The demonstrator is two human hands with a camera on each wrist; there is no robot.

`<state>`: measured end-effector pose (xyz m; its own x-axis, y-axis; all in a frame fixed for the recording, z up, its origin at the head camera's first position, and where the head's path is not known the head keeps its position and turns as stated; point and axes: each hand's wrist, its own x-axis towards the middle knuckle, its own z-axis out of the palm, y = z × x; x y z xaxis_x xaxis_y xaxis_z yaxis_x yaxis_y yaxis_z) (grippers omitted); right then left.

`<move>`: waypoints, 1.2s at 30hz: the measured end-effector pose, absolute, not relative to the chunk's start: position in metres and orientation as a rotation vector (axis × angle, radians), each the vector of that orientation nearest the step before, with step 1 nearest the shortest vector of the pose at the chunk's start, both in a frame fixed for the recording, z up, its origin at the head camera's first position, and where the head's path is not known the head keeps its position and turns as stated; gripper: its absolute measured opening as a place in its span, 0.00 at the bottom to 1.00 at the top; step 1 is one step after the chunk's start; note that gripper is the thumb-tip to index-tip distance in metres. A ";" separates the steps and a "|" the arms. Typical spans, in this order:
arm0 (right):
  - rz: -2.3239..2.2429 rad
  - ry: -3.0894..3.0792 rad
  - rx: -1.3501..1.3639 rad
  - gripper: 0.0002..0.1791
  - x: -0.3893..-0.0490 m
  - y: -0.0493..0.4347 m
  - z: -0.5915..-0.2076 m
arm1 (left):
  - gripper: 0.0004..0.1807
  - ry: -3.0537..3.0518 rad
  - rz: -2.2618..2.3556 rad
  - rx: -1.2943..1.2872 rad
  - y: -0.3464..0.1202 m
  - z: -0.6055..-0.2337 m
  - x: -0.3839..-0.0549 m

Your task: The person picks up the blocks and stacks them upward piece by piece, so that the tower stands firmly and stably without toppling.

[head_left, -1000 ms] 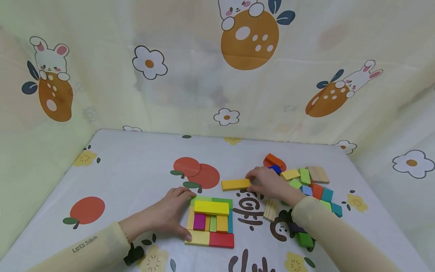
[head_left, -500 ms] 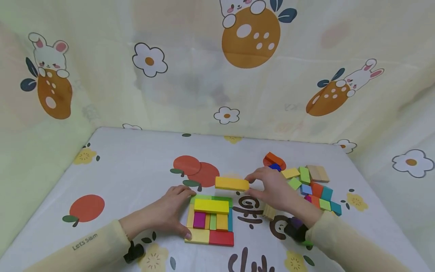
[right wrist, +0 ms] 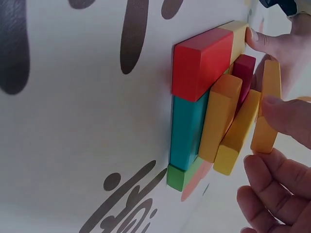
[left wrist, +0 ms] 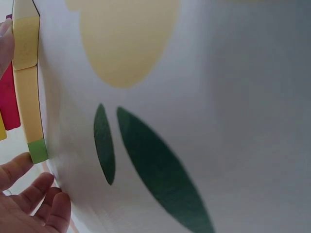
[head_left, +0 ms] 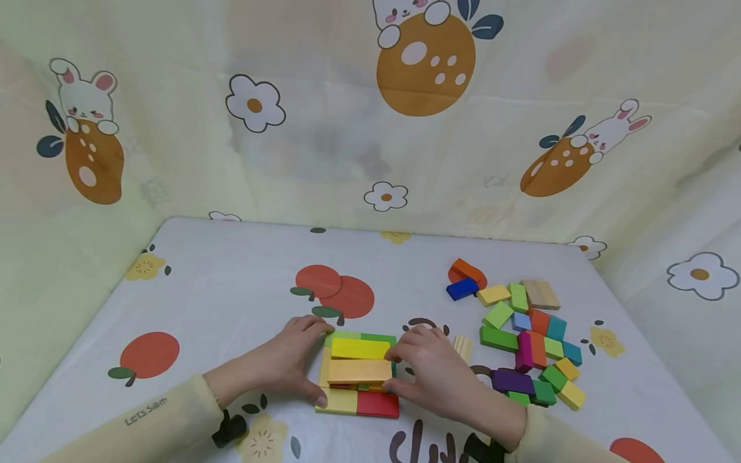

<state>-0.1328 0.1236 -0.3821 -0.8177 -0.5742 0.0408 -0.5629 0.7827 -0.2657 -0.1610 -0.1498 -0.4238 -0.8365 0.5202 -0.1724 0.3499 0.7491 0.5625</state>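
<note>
My right hand [head_left: 431,373] pinches a light-orange wooden block [head_left: 360,372] by its right end, between thumb and fingers. In the right wrist view the held block [right wrist: 265,104] stands apart from the blocks below. Beneath it lies a rectangular layout of coloured blocks, with a red block [head_left: 378,404] and a pale yellow block [head_left: 338,401] along the front. A bright yellow block [head_left: 360,348] rests on top, towards the back. My left hand [head_left: 286,363] spans the layout's left side, thumb at the pale yellow block, fingertips by the green block [left wrist: 37,151] at the back corner.
Several loose blocks lie scattered to the right, among them a purple block [head_left: 512,382], a dark blue block [head_left: 462,289] and a green block [head_left: 498,339]. A ridged pale wooden block [head_left: 462,348] lies just beyond my right hand. A patterned cloth [head_left: 231,270] covers the table.
My right hand has lifted the light-orange block off the table and carried it left and towards me, over the layout. The left hand has stayed in place.
</note>
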 end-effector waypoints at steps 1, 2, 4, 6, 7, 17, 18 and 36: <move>-0.407 2.929 -0.936 0.17 -0.133 0.123 -0.383 | 0.60 2.632 0.752 0.680 -0.150 -0.424 -0.161; -0.402 2.930 -0.939 0.18 -0.133 0.123 -0.383 | 0.60 2.631 0.754 0.682 -0.150 -0.425 -0.161; -0.395 2.928 -0.931 0.18 -0.133 0.123 -0.384 | 0.60 2.630 0.754 0.685 -0.150 -0.425 -0.162; -0.395 2.924 -0.913 0.19 -0.134 0.122 -0.384 | 0.60 2.629 0.758 0.680 -0.150 -0.424 -0.161; -0.399 2.921 -0.904 0.19 -0.134 0.122 -0.384 | 0.60 2.629 0.761 0.676 -0.150 -0.424 -0.161; -0.403 2.913 -0.886 0.20 -0.134 0.123 -0.385 | 0.59 2.621 0.760 0.654 -0.149 -0.422 -0.160; -0.404 2.916 -0.892 0.20 -0.134 0.123 -0.385 | 0.59 2.621 0.760 0.651 -0.149 -0.422 -0.160; -0.470 2.730 -0.911 0.46 -0.158 0.122 -0.391 | 0.60 2.621 0.766 0.653 -0.149 -0.422 -0.160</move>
